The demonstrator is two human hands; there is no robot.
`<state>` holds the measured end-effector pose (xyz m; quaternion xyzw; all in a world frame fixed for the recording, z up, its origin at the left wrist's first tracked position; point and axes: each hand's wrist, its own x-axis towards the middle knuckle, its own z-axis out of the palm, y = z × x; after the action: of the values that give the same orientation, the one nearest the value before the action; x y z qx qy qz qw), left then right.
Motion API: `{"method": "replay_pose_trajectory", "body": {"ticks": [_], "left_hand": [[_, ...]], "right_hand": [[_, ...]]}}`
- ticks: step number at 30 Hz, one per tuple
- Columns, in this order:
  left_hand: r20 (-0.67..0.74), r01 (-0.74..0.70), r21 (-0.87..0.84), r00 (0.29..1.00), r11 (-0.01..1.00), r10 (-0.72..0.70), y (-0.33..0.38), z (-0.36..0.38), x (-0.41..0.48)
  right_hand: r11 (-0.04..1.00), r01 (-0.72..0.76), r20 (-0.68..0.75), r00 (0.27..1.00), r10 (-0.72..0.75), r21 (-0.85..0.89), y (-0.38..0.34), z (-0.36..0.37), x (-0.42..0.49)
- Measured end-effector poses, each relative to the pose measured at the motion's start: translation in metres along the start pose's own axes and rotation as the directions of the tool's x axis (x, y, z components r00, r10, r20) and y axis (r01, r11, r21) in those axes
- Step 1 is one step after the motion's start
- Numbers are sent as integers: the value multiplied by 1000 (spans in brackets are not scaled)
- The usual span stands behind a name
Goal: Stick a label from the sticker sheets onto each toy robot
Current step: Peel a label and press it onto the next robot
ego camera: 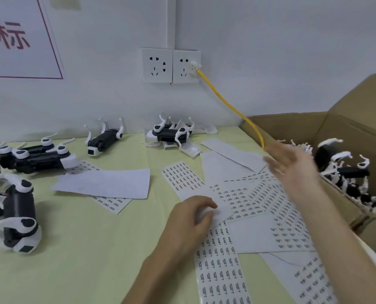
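Several white sticker sheets (244, 200) printed with small black labels lie overlapping on the pale green table (84, 249). My left hand (191, 220) rests on one sheet, fingers curled down onto the paper. My right hand (292, 165) is blurred, fingers spread, in the air just left of the cardboard box (296, 126), holding nothing. Black-and-white toy robots lie on their backs: one at the near left (20, 218), a pair at the far left (35, 156), one at the back (103, 141), another at the back centre (171, 132). Several more fill the box (345, 172).
A yellow cable (233, 106) runs from a wall socket (186, 66) down toward the box's edge, close to my right hand. Loose white plastic parts (189, 149) lie by the back-centre robot. A blank sheet (108, 183) lies left of centre. A sign hangs on the wall at the upper left.
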<state>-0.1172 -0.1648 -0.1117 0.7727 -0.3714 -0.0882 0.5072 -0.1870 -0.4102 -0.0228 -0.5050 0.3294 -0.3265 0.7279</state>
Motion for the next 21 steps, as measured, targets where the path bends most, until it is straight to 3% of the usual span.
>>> {"method": "replay_pose_trajectory", "body": {"ticks": [3,5,8,10,12,14,17,21], "left_hand": [[-114,42,-237,991,971,-71,6,-11,0],[-242,51,-248,964,967,-113,9,-29,5],[-344,162,-27,925,986,-161,12,-68,14],[-408,260,198,899,945,-162,14,-102,14],[-521,332,430,851,839,-69,15,-145,8],[-643,469,536,766,702,-21,8,-194,1],[-702,680,459,672,572,-236,-16,-261,-4],[-564,744,518,668,421,-486,-43,-296,1]], "right_hand": [[937,174,313,947,-74,-304,37,52,-42],[777,397,506,854,-118,-489,67,75,-58],[366,652,672,735,-92,-664,105,85,-66],[214,693,698,713,-62,-689,118,82,-66],[175,706,708,703,-63,-686,123,80,-65],[184,708,708,702,-78,-682,124,80,-64],[182,713,711,698,-87,-677,124,81,-64],[182,701,701,709,-76,-690,124,81,-63]]}}
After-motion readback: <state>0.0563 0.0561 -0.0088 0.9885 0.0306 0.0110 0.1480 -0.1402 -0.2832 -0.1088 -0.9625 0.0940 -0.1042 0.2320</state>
